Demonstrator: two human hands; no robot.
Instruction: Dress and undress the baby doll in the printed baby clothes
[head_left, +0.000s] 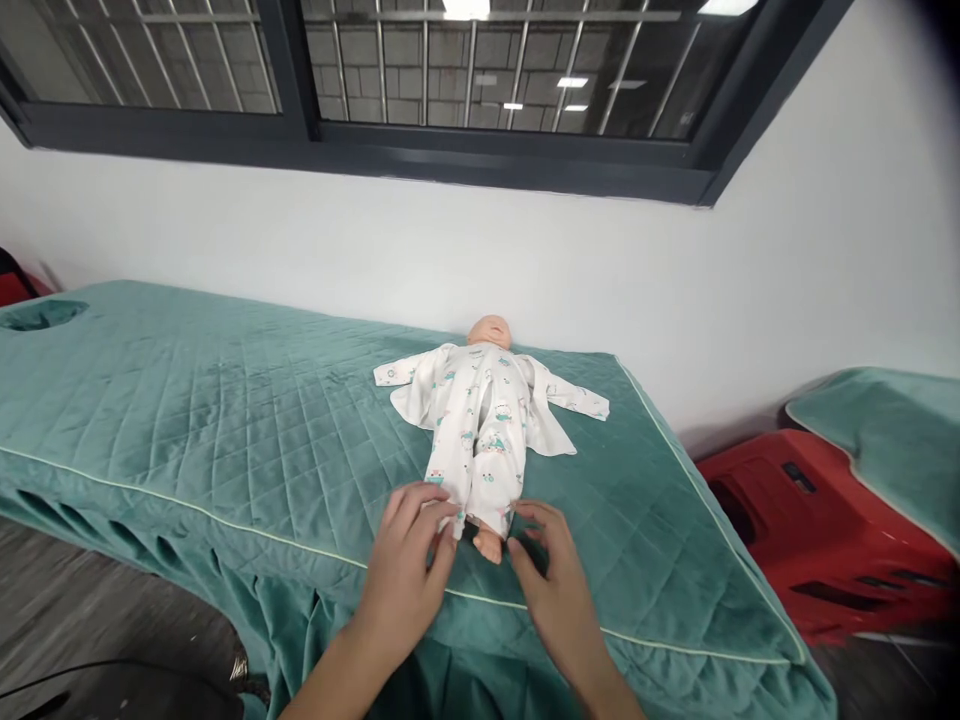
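A baby doll (489, 331) lies on its back on the green quilted bed, its head near the wall. White printed baby trousers (499, 455) cover its front and legs, and a white printed baby shirt (553, 432) is spread beneath it with sleeves out to both sides. My left hand (409, 555) pinches the cuff of the left trouser leg; that foot is hidden. At the other cuff, my right hand (553, 565) has its fingertips on the cloth. One bare doll foot (487, 545) shows between my hands.
The green bed cover (247, 420) has pale piping and a face hole (41, 315) at far left. Behind it are a white wall (360, 240) and a dark-framed window (495, 165). A red plastic base (817, 530) with another green cover stands at right.
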